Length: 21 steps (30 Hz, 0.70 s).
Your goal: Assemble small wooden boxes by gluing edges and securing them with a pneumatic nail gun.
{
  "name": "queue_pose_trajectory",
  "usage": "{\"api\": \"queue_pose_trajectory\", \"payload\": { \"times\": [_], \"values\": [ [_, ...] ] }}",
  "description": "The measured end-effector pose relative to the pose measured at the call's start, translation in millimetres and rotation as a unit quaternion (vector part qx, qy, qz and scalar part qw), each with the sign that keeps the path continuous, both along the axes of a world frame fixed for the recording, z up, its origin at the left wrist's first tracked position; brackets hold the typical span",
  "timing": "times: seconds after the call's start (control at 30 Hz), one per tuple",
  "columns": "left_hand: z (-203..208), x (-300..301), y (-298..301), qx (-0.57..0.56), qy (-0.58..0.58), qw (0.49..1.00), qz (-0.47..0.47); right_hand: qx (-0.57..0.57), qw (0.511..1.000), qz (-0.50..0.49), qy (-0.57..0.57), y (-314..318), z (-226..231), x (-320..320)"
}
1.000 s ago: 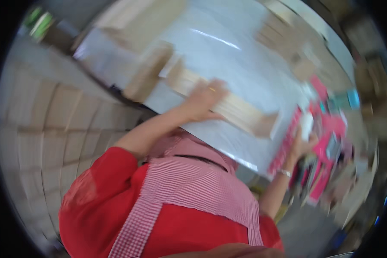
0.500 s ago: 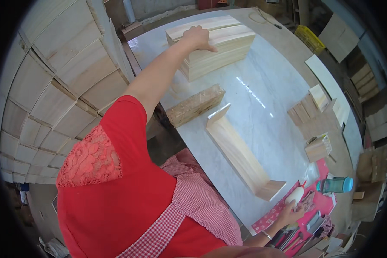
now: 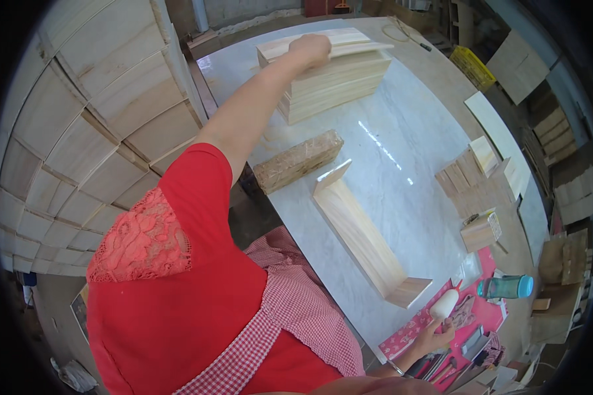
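Observation:
My left hand (image 3: 311,51) is closed on the top wooden board (image 3: 366,49) of a pale stack (image 3: 342,82) at the far side of the table. That board sits slightly tilted, its right end raised off the stack. My fingertips are hidden behind the hand. Low on the right, my right hand (image 3: 433,338) grips a white squeeze bottle (image 3: 445,305) with a red tip, nozzle pointing away from me. Between the hands lies a U-shaped wooden piece (image 3: 362,230), a long board with a short upright panel at each end. A brown tape-wrapped block (image 3: 300,161) rests near the table's left edge.
The table (image 3: 402,145) has a glossy marbled top. On its right are small wooden pieces (image 3: 464,174), a small wooden box (image 3: 481,230), a teal water bottle (image 3: 505,287) and a pink cloth (image 3: 487,316) with tools. Stacked wooden panels (image 3: 92,145) rise on my left.
My left hand has closed from a spread grip, and the top board's right end has lifted. The white bottle has shifted slightly left and now points more directly away from me.

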<state>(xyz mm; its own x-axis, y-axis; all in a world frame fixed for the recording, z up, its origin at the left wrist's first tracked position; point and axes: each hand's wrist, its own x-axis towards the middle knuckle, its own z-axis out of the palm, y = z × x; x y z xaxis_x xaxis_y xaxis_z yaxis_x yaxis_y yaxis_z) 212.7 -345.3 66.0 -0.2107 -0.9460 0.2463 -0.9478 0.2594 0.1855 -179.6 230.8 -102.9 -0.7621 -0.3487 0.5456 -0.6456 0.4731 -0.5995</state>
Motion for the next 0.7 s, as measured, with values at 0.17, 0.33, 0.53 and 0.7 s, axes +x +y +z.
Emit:
{"api": "queue_pose_trajectory", "payload": {
  "times": [0.17,0.33,0.53,0.7],
  "values": [
    [33,-7,32,-0.101,0.105,0.989,0.037,0.008,0.999,-0.02,-0.028,12,23,-3],
    [52,-24,74,0.083,0.21,0.941,-0.253,-0.08,0.986,0.112,-0.096,-29,82,16],
    [45,-87,139,0.295,0.234,0.831,-0.41,-0.164,0.942,0.215,-0.199,-99,136,44],
    [29,-99,162,0.342,0.184,0.791,-0.473,-0.19,0.896,0.293,-0.273,-101,130,49]
  ]
}}
